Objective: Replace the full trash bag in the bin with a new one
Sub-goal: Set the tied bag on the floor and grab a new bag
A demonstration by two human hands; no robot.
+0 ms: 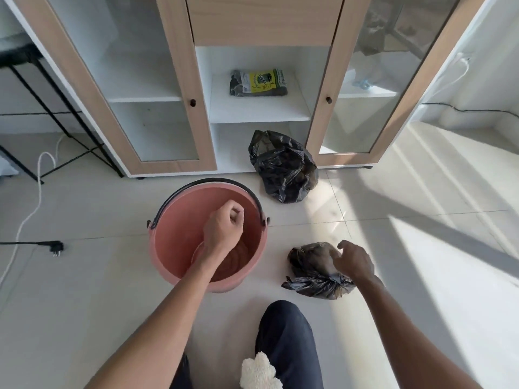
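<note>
With the knotted black plastic trash bag [314, 272] out on the tiles under your loosely spread right hand [354, 261] and your left hand [224, 224] curled shut, holding nothing visible, over the bare pink round plastic bucket [168, 248], you next need a fresh liner from the yellow-labelled pack of black bags [259, 82] on the shelf.

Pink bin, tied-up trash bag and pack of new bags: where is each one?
pink bin [174, 228]: head view, on its inner left wall.
tied-up trash bag [311, 261]: head view, on its bulging body.
pack of new bags [259, 81]: head view, on its yellow label.

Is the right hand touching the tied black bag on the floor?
Cannot tell. In the head view the right hand overlaps the tied black bag, fingers spread, but neither contact nor a gap shows plainly.
</note>
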